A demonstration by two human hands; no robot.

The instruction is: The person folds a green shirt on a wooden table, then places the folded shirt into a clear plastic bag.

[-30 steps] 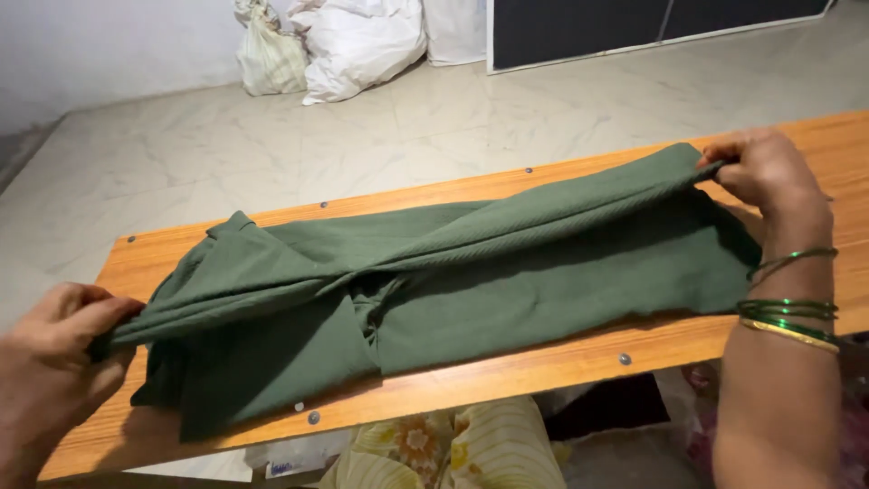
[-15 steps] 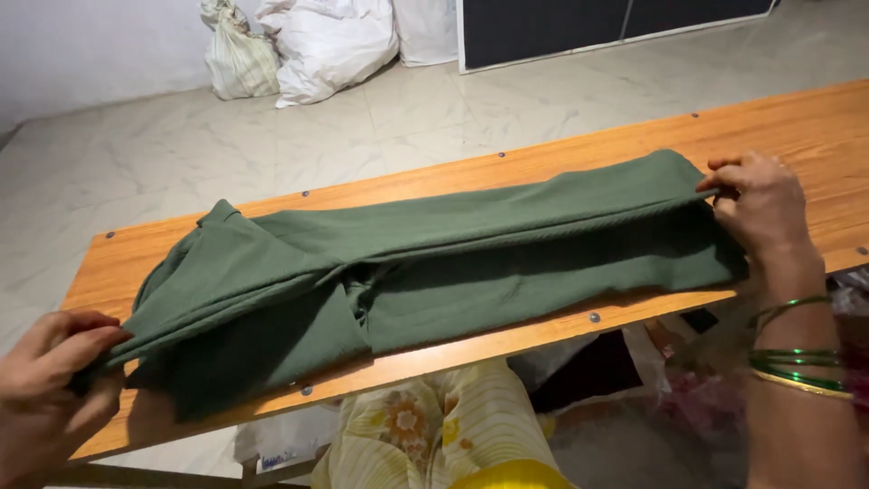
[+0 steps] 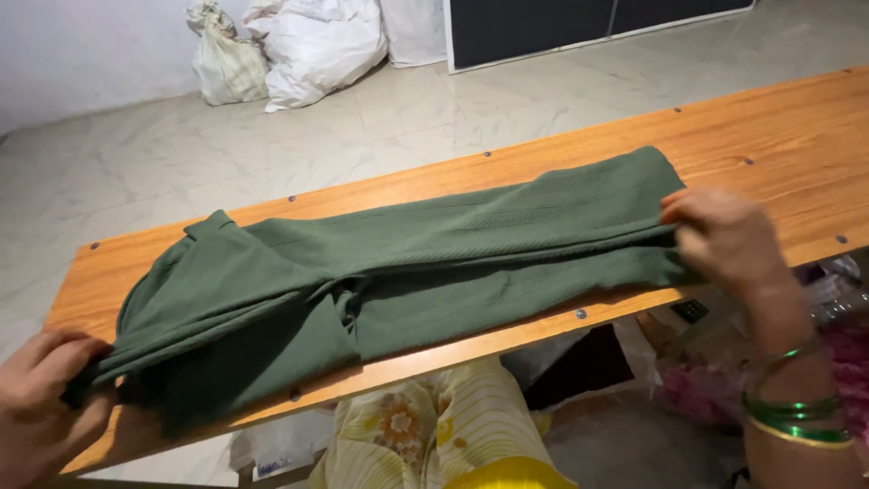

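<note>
A dark green garment [image 3: 407, 272] lies stretched lengthwise along a narrow wooden table [image 3: 778, 145], folded over itself. My left hand [image 3: 45, 398] pinches the garment's left end at the table's near left corner. At the garment's right end, my right hand [image 3: 724, 240] grips the folded edge; green and gold bangles sit on that wrist. The cloth is bunched and creased near its middle.
Beyond the table is a pale tiled floor with white sacks [image 3: 317, 45] against the far wall and a dark panel [image 3: 543, 27] beside them. Below the table's near edge I see yellow floral clothing [image 3: 434, 435] and pink fabric [image 3: 842, 362].
Both hands have drawn the garment's ends toward the table's near edge, and the view has shifted so the table sits lower and further right. The garment stays held at both ends.
</note>
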